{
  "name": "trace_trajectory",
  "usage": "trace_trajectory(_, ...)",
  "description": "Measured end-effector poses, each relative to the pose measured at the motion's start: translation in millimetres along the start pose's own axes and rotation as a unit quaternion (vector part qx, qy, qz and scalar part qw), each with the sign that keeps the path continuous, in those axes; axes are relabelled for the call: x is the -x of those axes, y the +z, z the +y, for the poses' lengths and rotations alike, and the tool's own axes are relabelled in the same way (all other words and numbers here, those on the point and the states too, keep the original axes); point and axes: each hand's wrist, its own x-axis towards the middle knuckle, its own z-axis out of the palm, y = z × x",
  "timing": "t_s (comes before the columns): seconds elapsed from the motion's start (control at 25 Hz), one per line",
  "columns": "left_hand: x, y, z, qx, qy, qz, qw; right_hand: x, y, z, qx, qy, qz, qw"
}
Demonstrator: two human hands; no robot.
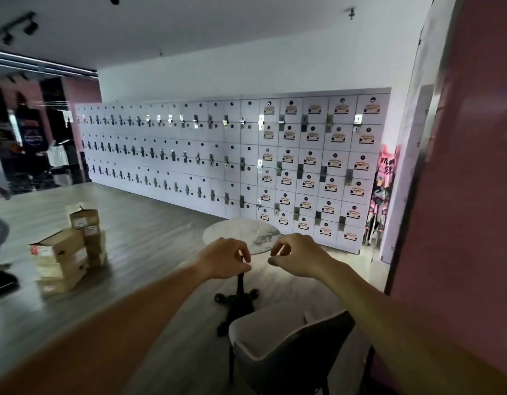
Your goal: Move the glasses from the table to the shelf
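1. Ahead, both bare arms reach toward a small round table (241, 228) with a marble-like top.
2. Left hand (223, 259) and right hand (296, 256) hover apart, fingers curled toward thumbs; whether they pinch anything, I cannot tell.
3. No glasses can be made out; the picture is dim.
4. A chair (289, 346) stands nearer, lockers (218, 155) behind, boxes (67, 249) left.

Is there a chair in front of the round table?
Yes, a grey chair stands on the near side of the round marble table.
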Motion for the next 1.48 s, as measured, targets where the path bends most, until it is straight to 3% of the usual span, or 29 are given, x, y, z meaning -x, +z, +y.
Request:
trace_trajectory(0.2,-57.1,-4.5,-39.0,0.004,-0.023,0.010,1.000,-79.8,17.0,15.1,0.006,-0.016,-0.039,0.999)
trace_trajectory(0.48,-147.8,4.9,-142.8,0.015,-0.058,-0.006,0.998,-211.0,69.3,32.5,0.017,-0.017,-0.052,0.998)
trace_trajectory(0.96,-334.4,-28.6,-317.7,0.037,-0.010,-0.045,0.998,-439.8,131.5,30.2,0.058,0.037,-0.021,0.997)
trace_trajectory(1.48,-544.8,5.6,-410.9,0.027,0.016,-0.081,0.996,-632.8,162.1,121.7,0.019,0.083,-0.013,0.996)
